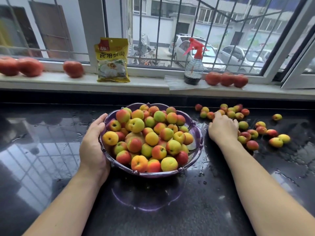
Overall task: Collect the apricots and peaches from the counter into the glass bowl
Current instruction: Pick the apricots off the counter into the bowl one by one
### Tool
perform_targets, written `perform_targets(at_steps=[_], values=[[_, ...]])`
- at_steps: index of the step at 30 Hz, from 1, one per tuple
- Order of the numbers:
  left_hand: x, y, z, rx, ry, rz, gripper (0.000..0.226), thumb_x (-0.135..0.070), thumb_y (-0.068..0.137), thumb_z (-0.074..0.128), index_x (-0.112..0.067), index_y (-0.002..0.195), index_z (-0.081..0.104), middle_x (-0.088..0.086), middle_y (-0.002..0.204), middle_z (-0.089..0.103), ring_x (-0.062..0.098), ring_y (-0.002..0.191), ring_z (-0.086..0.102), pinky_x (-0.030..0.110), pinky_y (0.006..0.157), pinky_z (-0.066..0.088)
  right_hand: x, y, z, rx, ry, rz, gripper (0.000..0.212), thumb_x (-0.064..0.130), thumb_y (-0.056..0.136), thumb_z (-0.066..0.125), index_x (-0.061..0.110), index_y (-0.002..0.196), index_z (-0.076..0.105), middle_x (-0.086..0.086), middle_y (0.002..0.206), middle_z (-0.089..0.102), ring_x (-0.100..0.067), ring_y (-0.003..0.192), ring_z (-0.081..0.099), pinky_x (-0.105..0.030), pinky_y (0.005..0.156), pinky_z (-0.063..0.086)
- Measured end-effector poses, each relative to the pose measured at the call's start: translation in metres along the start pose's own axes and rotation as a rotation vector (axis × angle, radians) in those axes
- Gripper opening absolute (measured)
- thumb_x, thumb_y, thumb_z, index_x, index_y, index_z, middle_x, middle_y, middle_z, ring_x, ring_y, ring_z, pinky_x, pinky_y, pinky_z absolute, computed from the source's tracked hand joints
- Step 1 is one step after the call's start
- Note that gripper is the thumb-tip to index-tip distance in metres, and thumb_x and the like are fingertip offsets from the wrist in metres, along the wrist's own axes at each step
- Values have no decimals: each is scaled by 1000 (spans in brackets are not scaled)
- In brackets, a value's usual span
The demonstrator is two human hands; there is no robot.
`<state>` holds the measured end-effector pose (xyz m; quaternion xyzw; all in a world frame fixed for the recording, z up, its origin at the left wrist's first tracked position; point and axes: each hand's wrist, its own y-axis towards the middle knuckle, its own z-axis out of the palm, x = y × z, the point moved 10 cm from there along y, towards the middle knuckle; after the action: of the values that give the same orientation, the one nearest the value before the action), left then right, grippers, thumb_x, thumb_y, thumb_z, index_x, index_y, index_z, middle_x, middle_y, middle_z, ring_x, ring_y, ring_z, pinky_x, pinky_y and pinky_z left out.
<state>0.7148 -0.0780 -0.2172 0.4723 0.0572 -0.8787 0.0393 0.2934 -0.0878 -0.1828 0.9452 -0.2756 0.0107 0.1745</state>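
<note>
The left hand cups the left wall of the purple glass bowl, its grip curled round the rim. The bowl, heaped with fruit, stands mid-table. The right hand lies palm-down over loose apricots and peaches scattered on the wet black table to the right; whether its grip holds any cannot be told.

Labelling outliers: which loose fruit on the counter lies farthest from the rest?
The yellow-red fruit at the far right, near the back of the counter. It sits alone, clear of both clusters.
</note>
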Motion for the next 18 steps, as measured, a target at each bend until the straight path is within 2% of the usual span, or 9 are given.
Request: perform_targets(at_steps=[3, 6, 8, 11, 12, 13, 15, 18], values=[[1, 1, -1, 6, -2, 3, 35, -25, 108, 48, -19, 136, 67, 10, 127, 76, 29, 118, 73, 52, 104, 56, -3, 2, -4, -46, -28, 10, 24, 12, 93, 52, 9, 116, 58, -18, 116, 67, -37, 114, 59, -49, 116, 29], [2, 1, -1, 2, -13, 2, 35, -25, 108, 48, -18, 136, 67, 10, 126, 77, 29, 118, 74, 51, 103, 56, 1, 0, -11, -3, -25, 26, 20, 19, 95, 56, 10, 113, 60, -17, 116, 67, -39, 113, 57, -46, 106, 41], [2, 1, -1, -2, -20, -3, 35, -25, 108, 47, -17, 136, 66, 10, 125, 77, 29, 118, 74, 51, 103, 56, 11, 1, -25, 81, 175, 17, 23, 27, 94, 61, 11, 112, 64, -16, 116, 67, -38, 110, 60, -42, 95, 49], [2, 1, 0, 3, -20, -8, 35, -25, 109, 47, -18, 137, 66, 9, 124, 78, 28, 117, 74, 51, 103, 56, 43, -9, -69, 310, 693, -100, 19, 28, 89, 75, 16, 102, 71, -8, 100, 75, -16, 76, 68, -32, 66, 55], [2, 0, 0, 3, -21, -10, 35, -25, 109, 46, -17, 137, 66, 10, 124, 78, 29, 117, 74, 51, 103, 56, 57, -20, -85, 403, 791, -182, 18, 29, 88, 77, 18, 102, 72, -4, 95, 76, -14, 71, 68, -31, 64, 55], [1, 0, 1, 4, -20, -10, 35, -24, 109, 46, -17, 137, 65, 10, 124, 78, 29, 117, 74, 51, 104, 56, 72, -34, -100, 482, 822, -284, 18, 30, 87, 78, 21, 102, 73, -1, 93, 76, -15, 75, 69, -34, 69, 56], [1, -1, 1, 1, -13, -7, 36, -24, 109, 46, -16, 138, 65, 11, 124, 77, 29, 118, 74, 52, 105, 55, 94, -59, -117, 578, 733, -450, 18, 33, 86, 79, 27, 103, 74, 5, 93, 76, -13, 84, 71, -38, 80, 55], [0, -1, 1, -2, -10, -4, 36, -25, 109, 47, -17, 138, 66, 11, 127, 76, 30, 120, 73, 54, 107, 54, 113, -72, -108, 584, 477, -549, 16, 34, 86, 80, 36, 101, 75, 10, 92, 74, -7, 86, 69, -35, 85, 56]])
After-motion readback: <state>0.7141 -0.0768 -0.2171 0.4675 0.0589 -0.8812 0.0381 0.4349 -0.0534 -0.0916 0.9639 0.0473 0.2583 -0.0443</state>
